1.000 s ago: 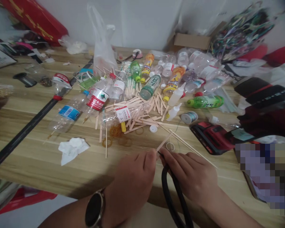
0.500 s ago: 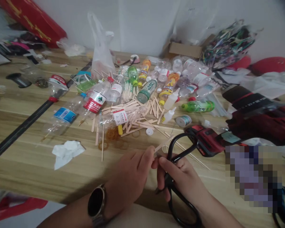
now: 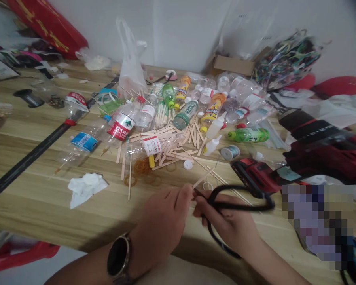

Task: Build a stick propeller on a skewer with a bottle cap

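My left hand [image 3: 166, 215], with a dark-faced watch [image 3: 118, 257] on its wrist, is closed around a thin wooden craft stick [image 3: 203, 178]. The stick pokes out beyond the fingertips, up and to the right. In my right hand [image 3: 230, 223] is a pair of black-handled scissors [image 3: 246, 206]. The scissor tips point toward the fingers of my left hand, close to the stick; whether the blades touch it is hidden. Both hands nearly meet above the front part of the wooden table [image 3: 41, 209].
Plastic bottles [image 3: 185, 114] and loose craft sticks [image 3: 172, 132] cover the middle. A red-black power drill [image 3: 317, 158] lies at right. Rubber bands [image 3: 142, 167], a crumpled tissue [image 3: 87, 189] and a black pole [image 3: 32, 160] ending in a cut bottle lie left. A cardboard box [image 3: 233, 65] stands behind.
The scissors have turned in my right hand: their upper loop now lies flatter to the right, and the tips have come up to the stick. My left hand keeps its hold.
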The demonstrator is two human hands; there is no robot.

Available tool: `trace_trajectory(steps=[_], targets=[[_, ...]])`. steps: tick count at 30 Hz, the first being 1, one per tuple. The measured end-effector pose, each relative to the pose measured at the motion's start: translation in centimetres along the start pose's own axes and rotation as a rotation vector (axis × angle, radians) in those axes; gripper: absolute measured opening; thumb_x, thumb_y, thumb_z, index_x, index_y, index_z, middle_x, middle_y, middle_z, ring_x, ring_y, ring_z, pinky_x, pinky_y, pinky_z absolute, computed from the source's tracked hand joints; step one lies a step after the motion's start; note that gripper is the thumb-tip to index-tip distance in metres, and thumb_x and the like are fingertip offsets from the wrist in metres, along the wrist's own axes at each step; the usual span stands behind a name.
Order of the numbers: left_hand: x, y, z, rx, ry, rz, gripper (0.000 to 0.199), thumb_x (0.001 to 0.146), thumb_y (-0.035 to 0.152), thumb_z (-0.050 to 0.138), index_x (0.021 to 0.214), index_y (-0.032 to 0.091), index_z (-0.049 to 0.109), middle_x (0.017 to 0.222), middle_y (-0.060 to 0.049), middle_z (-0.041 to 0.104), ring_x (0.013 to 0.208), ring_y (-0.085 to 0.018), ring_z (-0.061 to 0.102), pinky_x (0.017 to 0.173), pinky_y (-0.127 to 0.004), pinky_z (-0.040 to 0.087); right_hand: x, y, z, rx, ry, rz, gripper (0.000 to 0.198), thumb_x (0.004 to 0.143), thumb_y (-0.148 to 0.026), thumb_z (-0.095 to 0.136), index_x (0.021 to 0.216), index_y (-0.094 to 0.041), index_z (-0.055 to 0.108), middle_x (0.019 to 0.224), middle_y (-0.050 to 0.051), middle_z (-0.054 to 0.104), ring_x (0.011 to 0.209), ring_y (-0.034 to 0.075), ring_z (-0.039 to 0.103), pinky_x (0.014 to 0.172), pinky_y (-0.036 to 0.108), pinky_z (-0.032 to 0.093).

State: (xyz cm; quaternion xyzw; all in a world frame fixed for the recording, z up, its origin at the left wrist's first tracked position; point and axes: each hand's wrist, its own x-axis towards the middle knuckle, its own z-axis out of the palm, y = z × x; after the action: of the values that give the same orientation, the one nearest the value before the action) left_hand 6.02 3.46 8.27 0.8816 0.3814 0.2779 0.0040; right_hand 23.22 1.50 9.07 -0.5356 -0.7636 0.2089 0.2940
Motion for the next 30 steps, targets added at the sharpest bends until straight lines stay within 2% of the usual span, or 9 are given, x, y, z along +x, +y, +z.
trace_trajectory(steps=[3, 5, 8, 12, 16, 19, 22, 24, 30], targets=[[0.1, -0.4, 0.4, -0.028, 0.055, 0.024, 0.032, 0.102, 0.016, 0.018, 0.118, 0.011, 0.045, 0.079, -0.008, 0.071, 0.064, -0.023, 0.067, 0.053, -0.034, 0.053, 0.2, -0.6, 0.2, 0.547, -0.176, 0.365, 0.053, 0.096, -0.057, 0.038, 0.084, -0.013, 0.066, 0.052, 0.002, 0.066, 0.033, 0.012, 0.058, 0.032, 0.020, 0.043], [0.1, -0.7, 0.6, -0.035, 0.049, 0.024, 0.032, 0.102, 0.018, 0.019, 0.120, 0.012, 0.045, 0.079, -0.008, 0.071, 0.064, -0.024, 0.067, 0.054, -0.036, 0.053, 0.3, -0.7, 0.3, 0.798, -0.271, 0.520, 0.059, 0.090, -0.066, 0.041, 0.089, -0.012, 0.065, 0.050, 0.001, 0.065, 0.030, 0.014, 0.057, 0.028, 0.021, 0.039], [0.1, -0.8, 0.8, -0.046, 0.042, 0.024, 0.030, 0.101, 0.016, 0.023, 0.121, 0.013, 0.045, 0.081, -0.007, 0.071, 0.065, -0.023, 0.067, 0.056, -0.036, 0.054, 0.3, -0.4, 0.4, 0.551, -0.213, 0.362, 0.057, 0.098, -0.057, 0.031, 0.085, -0.014, 0.066, 0.048, 0.001, 0.064, 0.029, 0.013, 0.055, 0.028, 0.021, 0.038], [0.0, -0.4, 0.8, 0.002, -0.001, -0.032, 0.025, 0.098, 0.011, 0.031, 0.113, 0.014, 0.051, 0.081, -0.007, 0.071, 0.065, -0.021, 0.066, 0.055, -0.033, 0.053, 0.1, 0.8, 0.0, 0.061, 0.028, 0.082, 0.045, 0.098, -0.046, 0.043, 0.087, -0.015, 0.073, 0.072, 0.012, 0.075, 0.055, 0.018, 0.067, 0.049, 0.028, 0.046], [-0.2, -0.2, 0.9, 0.049, -0.013, -0.025, 0.023, 0.096, 0.007, 0.034, 0.108, 0.012, 0.053, 0.077, -0.007, 0.069, 0.062, -0.021, 0.065, 0.053, -0.032, 0.051, -0.1, 1.3, -0.1, -0.021, 0.070, 0.003, 0.040, 0.097, -0.043, 0.046, 0.095, -0.014, 0.074, 0.075, 0.014, 0.075, 0.059, 0.020, 0.066, 0.052, 0.030, 0.043], [-0.3, -0.6, 1.2, 0.058, 0.014, 0.017, 0.028, 0.098, 0.010, 0.029, 0.117, 0.009, 0.050, 0.078, -0.008, 0.070, 0.062, -0.022, 0.065, 0.053, -0.033, 0.050, 0.1, 0.6, 0.2, 0.221, -0.015, 0.163, 0.047, 0.098, -0.046, 0.042, 0.074, -0.017, 0.069, 0.063, 0.007, 0.071, 0.045, 0.014, 0.062, 0.043, 0.024, 0.042], [0.1, -1.2, 1.3, 0.003, 0.027, 0.034, 0.031, 0.099, 0.013, 0.027, 0.123, 0.011, 0.048, 0.082, -0.008, 0.070, 0.067, -0.023, 0.066, 0.057, -0.035, 0.052, 0.5, -0.2, 0.4, 0.713, -0.200, 0.500, 0.048, 0.092, -0.057, 0.047, 0.077, -0.016, 0.066, 0.050, 0.001, 0.064, 0.032, 0.012, 0.056, 0.031, 0.020, 0.036], [0.6, -1.4, 1.2, -0.064, 0.024, 0.017, 0.034, 0.099, 0.014, 0.027, 0.128, 0.014, 0.045, 0.083, -0.006, 0.071, 0.069, -0.023, 0.067, 0.059, -0.035, 0.052, 0.7, -0.5, 0.5, 1.036, -0.235, 0.682, 0.049, 0.082, -0.063, 0.058, 0.083, -0.014, 0.067, 0.047, -0.001, 0.061, 0.029, 0.012, 0.054, 0.028, 0.018, 0.033], [0.9, -0.7, 0.9, -0.293, -0.004, -0.103, 0.039, 0.098, 0.016, 0.030, 0.136, 0.020, 0.040, 0.083, -0.002, 0.072, 0.073, -0.022, 0.068, 0.064, -0.034, 0.054, 0.4, -1.2, 0.7, 1.223, -0.121, 0.786, 0.044, 0.080, -0.056, 0.067, 0.078, -0.012, 0.065, 0.043, -0.003, 0.059, 0.028, 0.009, 0.052, 0.029, 0.014, 0.035]])
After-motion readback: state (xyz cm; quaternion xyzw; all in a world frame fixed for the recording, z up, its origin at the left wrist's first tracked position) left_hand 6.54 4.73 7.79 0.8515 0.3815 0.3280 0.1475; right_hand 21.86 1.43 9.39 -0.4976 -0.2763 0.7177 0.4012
